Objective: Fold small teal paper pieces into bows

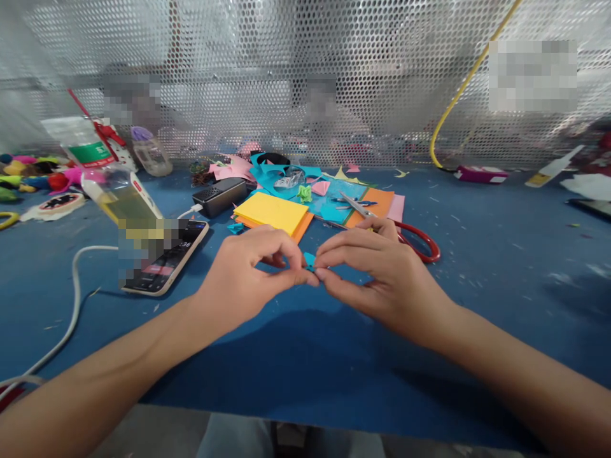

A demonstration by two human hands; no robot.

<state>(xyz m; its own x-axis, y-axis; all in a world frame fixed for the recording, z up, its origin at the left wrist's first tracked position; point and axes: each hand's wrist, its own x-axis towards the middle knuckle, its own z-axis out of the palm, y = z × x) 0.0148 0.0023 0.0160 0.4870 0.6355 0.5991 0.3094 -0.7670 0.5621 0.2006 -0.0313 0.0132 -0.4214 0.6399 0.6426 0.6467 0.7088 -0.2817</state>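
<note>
A small blue piece of paper (310,259) is pinched between both hands above the table's middle, mostly hidden by the fingertips. My left hand (260,264) closes thumb and index finger on its left side. On its right side, my right hand (377,273) grips it with thumb and fingers pressed together. Just behind the hands lies a stack of yellow paper (272,211) over orange sheets. Red-handled scissors (422,242) rest behind my right hand, which covers part of them. A small folded blue paper scrap (235,228) lies beyond my left hand.
On the left, a phone (174,267) with a white cable (76,286) lies by a tilted bottle (114,184) and a black power bank (220,197). Paper scraps (233,168) lie before the perforated metal screen (382,70). A purple box (482,174) sits back right.
</note>
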